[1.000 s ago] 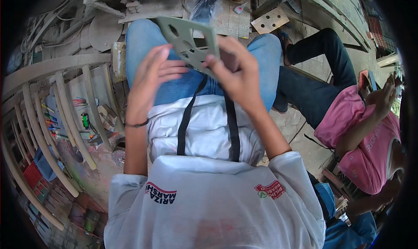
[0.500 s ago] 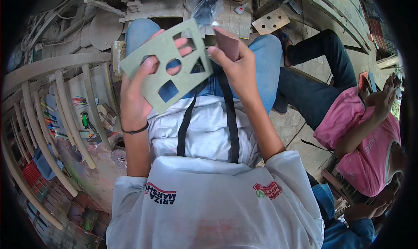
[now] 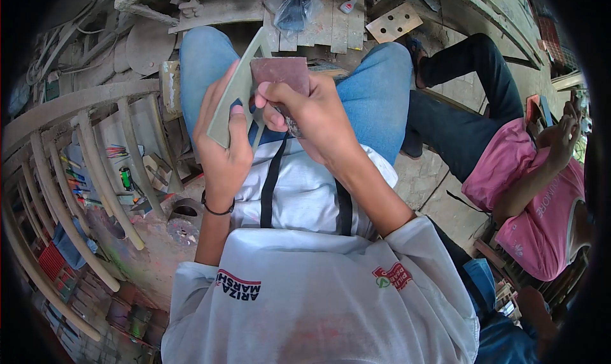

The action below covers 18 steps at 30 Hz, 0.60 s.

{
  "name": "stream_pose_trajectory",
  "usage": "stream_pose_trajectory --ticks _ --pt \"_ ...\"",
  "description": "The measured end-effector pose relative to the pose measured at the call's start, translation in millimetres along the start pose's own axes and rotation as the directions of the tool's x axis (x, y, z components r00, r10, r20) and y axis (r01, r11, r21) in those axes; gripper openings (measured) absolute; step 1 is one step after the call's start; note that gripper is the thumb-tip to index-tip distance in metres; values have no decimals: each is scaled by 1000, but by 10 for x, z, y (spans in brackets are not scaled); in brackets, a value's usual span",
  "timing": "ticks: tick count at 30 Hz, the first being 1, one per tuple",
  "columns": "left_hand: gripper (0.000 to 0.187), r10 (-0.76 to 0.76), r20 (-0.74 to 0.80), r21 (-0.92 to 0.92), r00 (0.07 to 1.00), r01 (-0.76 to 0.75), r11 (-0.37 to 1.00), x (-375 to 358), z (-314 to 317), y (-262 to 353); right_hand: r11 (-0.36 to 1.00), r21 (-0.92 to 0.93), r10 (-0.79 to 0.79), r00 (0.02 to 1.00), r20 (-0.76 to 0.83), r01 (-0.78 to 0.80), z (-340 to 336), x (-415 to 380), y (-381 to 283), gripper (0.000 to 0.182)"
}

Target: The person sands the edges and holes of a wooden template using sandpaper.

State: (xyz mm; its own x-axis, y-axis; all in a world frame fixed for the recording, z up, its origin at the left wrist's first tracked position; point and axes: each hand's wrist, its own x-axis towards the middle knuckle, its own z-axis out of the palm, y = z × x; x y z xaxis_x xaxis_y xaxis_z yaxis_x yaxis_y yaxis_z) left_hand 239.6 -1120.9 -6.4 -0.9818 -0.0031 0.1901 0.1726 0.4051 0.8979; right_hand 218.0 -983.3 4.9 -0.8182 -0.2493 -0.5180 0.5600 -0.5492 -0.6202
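Observation:
A pale green board (image 3: 243, 82) with shaped cut-outs is tilted nearly edge-on above my lap. My left hand (image 3: 226, 161) is closed around its left side, the thumb across the near face by a cut-out. My right hand (image 3: 313, 114) grips a folded reddish-brown piece of sandpaper (image 3: 287, 71) between thumb and fingers. The sandpaper and right fingertips are right at the board's right-hand edge, overlapping it in this view. The curled right fingers partly hide the board's lower right part.
A slatted wooden bench (image 3: 83, 119) stands at the left, with pens and tools beyond it. A plastic bag (image 3: 298, 10), a small bottle (image 3: 348, 5) and a board with round holes (image 3: 394, 23) lie ahead. A person in a pink shirt (image 3: 509, 192) sits at the right.
The board has turned from facing me to nearly edge-on. My right hand has moved left with the sandpaper, up against the board.

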Motion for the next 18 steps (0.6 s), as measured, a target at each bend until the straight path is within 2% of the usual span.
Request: stream_pose_trajectory --ticks 2,9,11,14,16,18 --pt "40 19 -16 -4 1000 -19 1000 13 5 9 972 -206 -110 994 27 113 -25 -11 47 15" --pt "44 22 -27 102 999 -19 995 39 11 130 865 -442 -239 970 52 237 -89 -42 108 15" --pt "44 43 -39 123 998 -38 992 20 23 138 762 -574 -324 944 63 300 -59 -83 116 24" --pt "44 50 -66 113 997 -42 993 3 63 129 748 -576 -339 936 95 330 -87 -86 166 34" --pt "43 32 -84 83 996 -25 996 13 78 118 726 -579 -376 919 118 372 -122 -33 256 33" --pt "42 53 -169 108 984 -35 994 69 67 107 703 -580 -413 900 138 411 -199 -19 411 32"
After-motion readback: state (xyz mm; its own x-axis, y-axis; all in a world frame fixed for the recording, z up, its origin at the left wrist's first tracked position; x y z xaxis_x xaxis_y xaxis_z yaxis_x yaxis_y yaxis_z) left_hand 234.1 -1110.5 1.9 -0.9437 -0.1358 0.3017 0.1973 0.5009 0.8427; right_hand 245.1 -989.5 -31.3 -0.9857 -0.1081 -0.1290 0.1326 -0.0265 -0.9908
